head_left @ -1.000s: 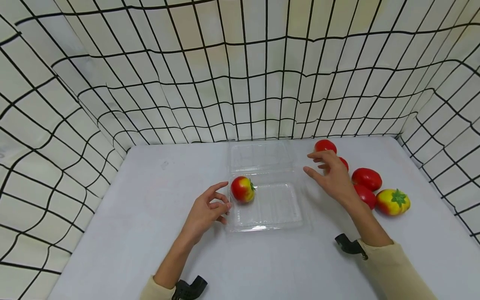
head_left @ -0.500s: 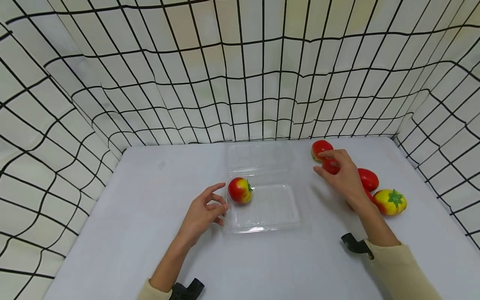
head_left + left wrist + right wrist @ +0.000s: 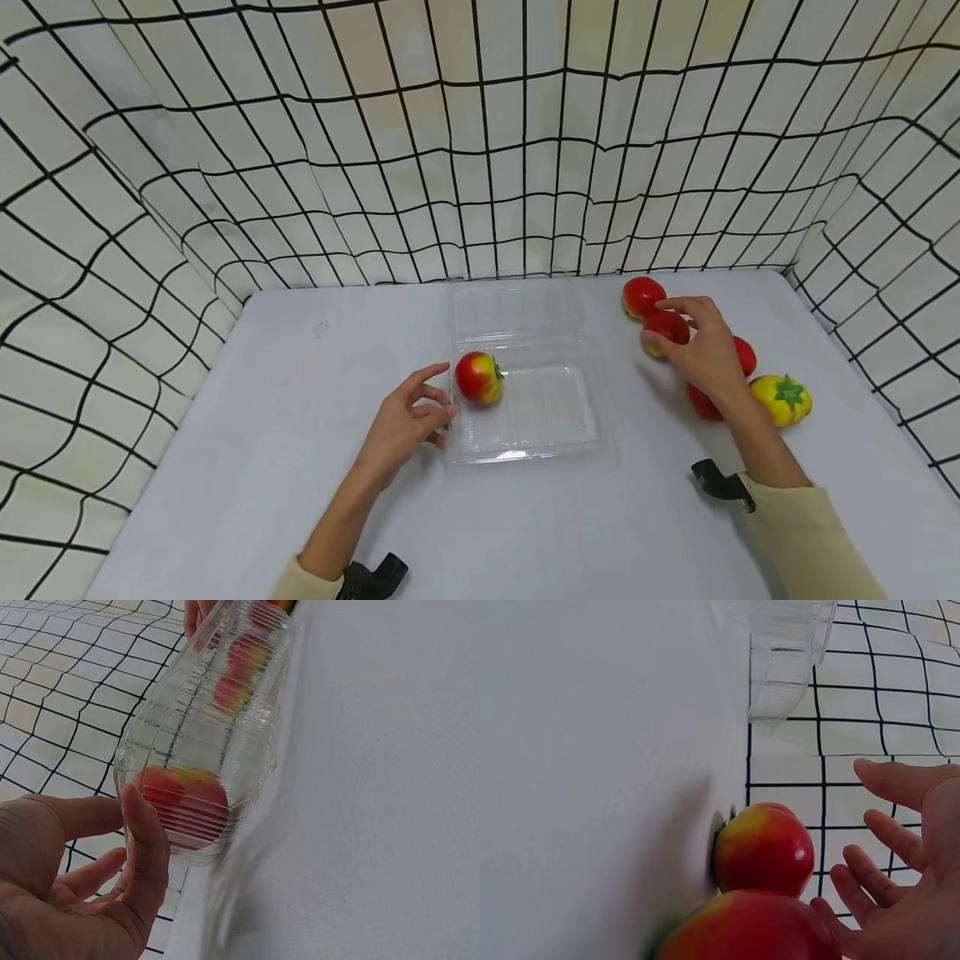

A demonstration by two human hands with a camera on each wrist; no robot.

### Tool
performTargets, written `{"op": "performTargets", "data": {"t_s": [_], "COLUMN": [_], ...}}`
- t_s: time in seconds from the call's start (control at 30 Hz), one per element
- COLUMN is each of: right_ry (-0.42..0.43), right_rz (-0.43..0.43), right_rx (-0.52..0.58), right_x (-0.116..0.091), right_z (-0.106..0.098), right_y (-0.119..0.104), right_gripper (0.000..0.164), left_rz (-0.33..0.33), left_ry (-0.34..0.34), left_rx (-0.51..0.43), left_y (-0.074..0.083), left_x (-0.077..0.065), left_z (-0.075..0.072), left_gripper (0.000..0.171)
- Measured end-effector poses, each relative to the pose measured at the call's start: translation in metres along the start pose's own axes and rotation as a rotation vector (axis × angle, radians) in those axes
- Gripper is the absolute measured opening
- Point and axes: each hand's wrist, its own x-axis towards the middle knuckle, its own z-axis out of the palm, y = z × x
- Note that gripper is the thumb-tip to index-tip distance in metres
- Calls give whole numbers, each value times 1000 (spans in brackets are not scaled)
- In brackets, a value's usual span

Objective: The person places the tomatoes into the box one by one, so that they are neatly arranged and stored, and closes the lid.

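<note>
A clear plastic clamshell box lies with its lid folded back. At the left end inside sits one red and yellow tomato. My left hand is at the box's left edge, index finger and thumb spread along the rim; in the left wrist view the fingertips overlap the wall. My right hand is over a red tomato, with thumb and index finger on either side of it in the head view. In the right wrist view its fingers are spread, beside two tomatoes, the farther tomato fully visible.
Another red tomato lies just behind the one at my right hand. Beneath the forearm are two red ones, partly hidden, and a yellow tomato with a green calyx. Black wire mesh with white behind it borders the white table.
My right hand has shifted right, and its thumb and index finger have come around the red tomato. The left hand stays at the box's edge. The head view has turned slightly.
</note>
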Motion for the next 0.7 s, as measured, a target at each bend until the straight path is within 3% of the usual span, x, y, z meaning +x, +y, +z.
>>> {"op": "performTargets", "data": {"t_s": [0.47,0.7], "right_ry": [20,-9], "right_rz": [35,64], "right_rx": [-34,-53], "right_x": [3,5], "right_z": [-5,-6], "right_y": [11,16], "right_gripper": [56,57], "left_rz": [0,-4], "left_ry": [-10,-5], "left_rx": [-7,-6], "left_y": [0,1], "left_x": [0,0], "left_z": [0,0], "left_gripper": [65,64]}}
